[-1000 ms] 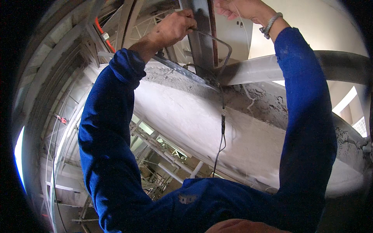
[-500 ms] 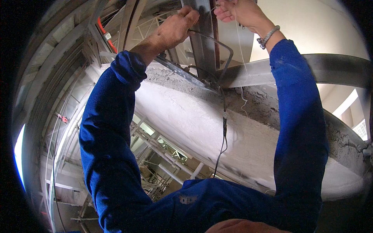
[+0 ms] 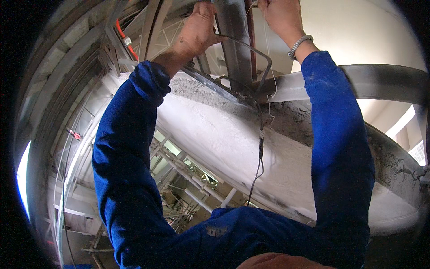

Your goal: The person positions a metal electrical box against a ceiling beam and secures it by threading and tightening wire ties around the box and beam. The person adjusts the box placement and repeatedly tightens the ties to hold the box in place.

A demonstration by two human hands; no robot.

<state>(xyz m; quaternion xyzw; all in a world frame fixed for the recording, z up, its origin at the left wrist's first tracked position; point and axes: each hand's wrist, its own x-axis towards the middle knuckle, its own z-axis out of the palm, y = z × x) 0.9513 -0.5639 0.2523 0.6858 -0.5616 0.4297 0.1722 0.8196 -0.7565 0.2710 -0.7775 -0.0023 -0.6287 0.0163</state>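
Observation:
My left hand (image 3: 198,29) is raised at the left side of an upright steel post (image 3: 233,54). Its fingers are curled at the picture's top edge, and what they hold is hidden. On the other side of the post, my right hand (image 3: 283,19) is closed in a pinch, its fingertips partly cut off by the upper edge. From there a thin white string (image 3: 269,58) hangs down with a curled lower end. A bent dark rod or cable (image 3: 253,48) arches out beside my left thumb and drops toward a black cable (image 3: 261,145) below.
A curved steel beam (image 3: 380,83) runs right from the post. Beneath lies a pale wall or ledge (image 3: 224,130) with a rough mortar top. Scaffold poles (image 3: 192,184) show lower down, and an orange tube (image 3: 126,40) is at upper left.
Both hands have moved up toward the top edge, the right one also somewhat left. The string's loose end has risen and shifted left with it.

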